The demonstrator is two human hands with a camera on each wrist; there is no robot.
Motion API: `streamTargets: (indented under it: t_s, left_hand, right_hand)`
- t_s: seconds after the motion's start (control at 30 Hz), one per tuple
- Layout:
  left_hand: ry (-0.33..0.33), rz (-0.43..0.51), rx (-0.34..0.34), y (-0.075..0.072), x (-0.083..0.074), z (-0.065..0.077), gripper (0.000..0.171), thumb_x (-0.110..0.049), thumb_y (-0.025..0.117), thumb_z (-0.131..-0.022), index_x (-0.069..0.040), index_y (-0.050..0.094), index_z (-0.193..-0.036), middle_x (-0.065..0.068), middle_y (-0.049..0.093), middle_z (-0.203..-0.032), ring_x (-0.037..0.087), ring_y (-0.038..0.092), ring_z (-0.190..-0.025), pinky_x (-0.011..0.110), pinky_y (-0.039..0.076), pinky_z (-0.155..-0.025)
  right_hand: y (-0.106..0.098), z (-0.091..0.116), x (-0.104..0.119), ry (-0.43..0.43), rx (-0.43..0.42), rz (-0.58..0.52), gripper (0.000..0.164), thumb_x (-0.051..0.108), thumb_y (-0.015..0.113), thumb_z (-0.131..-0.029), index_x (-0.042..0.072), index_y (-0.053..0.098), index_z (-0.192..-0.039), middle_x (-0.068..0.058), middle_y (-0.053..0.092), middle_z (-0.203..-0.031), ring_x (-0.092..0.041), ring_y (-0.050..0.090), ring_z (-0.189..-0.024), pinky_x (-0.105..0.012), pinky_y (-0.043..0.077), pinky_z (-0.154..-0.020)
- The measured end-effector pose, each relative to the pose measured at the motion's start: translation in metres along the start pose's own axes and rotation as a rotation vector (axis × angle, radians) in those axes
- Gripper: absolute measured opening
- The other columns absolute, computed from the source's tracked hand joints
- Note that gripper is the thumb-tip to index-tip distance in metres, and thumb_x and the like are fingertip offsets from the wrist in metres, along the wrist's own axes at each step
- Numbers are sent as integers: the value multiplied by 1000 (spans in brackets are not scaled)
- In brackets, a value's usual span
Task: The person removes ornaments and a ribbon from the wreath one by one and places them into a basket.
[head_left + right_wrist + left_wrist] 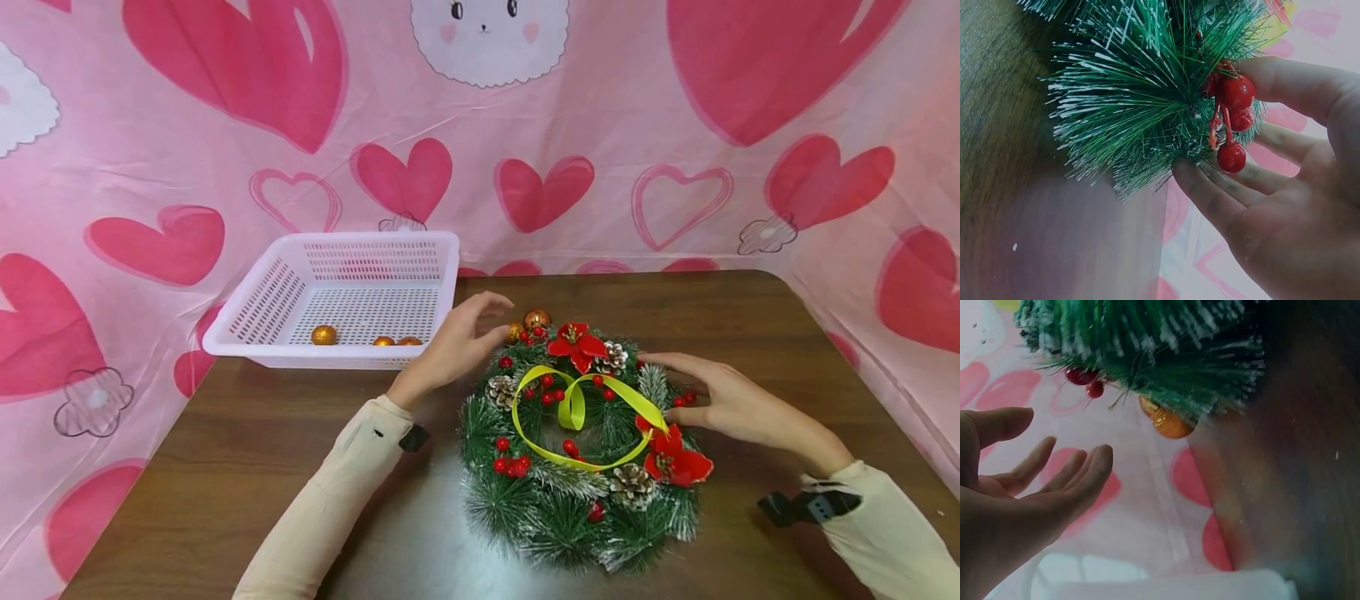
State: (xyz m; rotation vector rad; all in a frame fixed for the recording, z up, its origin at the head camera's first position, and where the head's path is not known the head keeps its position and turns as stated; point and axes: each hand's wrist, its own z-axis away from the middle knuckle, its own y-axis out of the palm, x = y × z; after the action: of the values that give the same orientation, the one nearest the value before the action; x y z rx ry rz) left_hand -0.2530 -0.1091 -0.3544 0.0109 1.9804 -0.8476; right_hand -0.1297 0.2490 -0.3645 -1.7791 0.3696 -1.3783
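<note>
A green wreath [498, 508] with red flowers, pinecones, red berries and frosted tips lies on the brown table. A yellow ribbon [543, 457] loops over its middle. My left hand [467, 340] hovers at the wreath's far left, fingers apart and loosely bent, holding nothing; the left wrist view shows a gap between hand [1041, 481] and greenery. Two golden balls [537, 319] sit at the wreath's far edge, near those fingertips. My right hand [738, 404] touches the right rim with fingers extended, beside a cluster of red berries [1235, 94].
A white perforated basket [330, 360] stands at the back left with several golden balls [324, 335] inside. Behind the table [217, 467] hangs a pink cloth [480, 125] printed with hearts. Dark straps with small devices [813, 505] are on both wrists.
</note>
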Motion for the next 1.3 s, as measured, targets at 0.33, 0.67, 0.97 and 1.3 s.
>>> streamTargets:
  t_s: [0.33, 0.67, 0.97, 1.3]
  left_hand:
    - [-83, -18, 23, 15, 13, -8, 30, -9, 61, -98, -3, 57, -127, 18, 56, -130, 36, 53, -125, 46, 50, -99]
    - [-174, 11, 23, 22, 27, -9, 32, -13, 61, -100, -5, 56, -130, 18, 53, -136, 34, 51, -128, 47, 46, -103]
    - [-300, 183, 63, 25, 36, -13, 42, -11, 57, -101, -3, 50, -142, 16, 51, -144, 32, 50, -132, 46, 47, -102]
    - [-284, 131, 121, 25, 40, -11, 40, -9, 56, -101, -1, 52, -140, 20, 53, -139, 34, 54, -126, 45, 48, -101]
  right_hand:
    - [1, -1, -1, 6, -1, 17, 73, 7, 79, -82, 11, 46, -147, -20, 49, -145, -48, 57, -119, -31, 55, -84]
    - [3, -1, -2, 18, 10, -2, 73, 8, 79, -83, 12, 46, -148, -21, 48, -146, -49, 55, -121, -51, 55, -85]
    - [1, -1, -1, -9, -10, 58, 71, 8, 79, -82, 12, 48, -146, -20, 52, -143, -45, 59, -118, -33, 56, -82]
    - [1, 0, -1, 14, 6, 20, 72, 13, 80, -84, 16, 47, -148, -18, 48, -147, -47, 55, -122, -51, 55, -85]
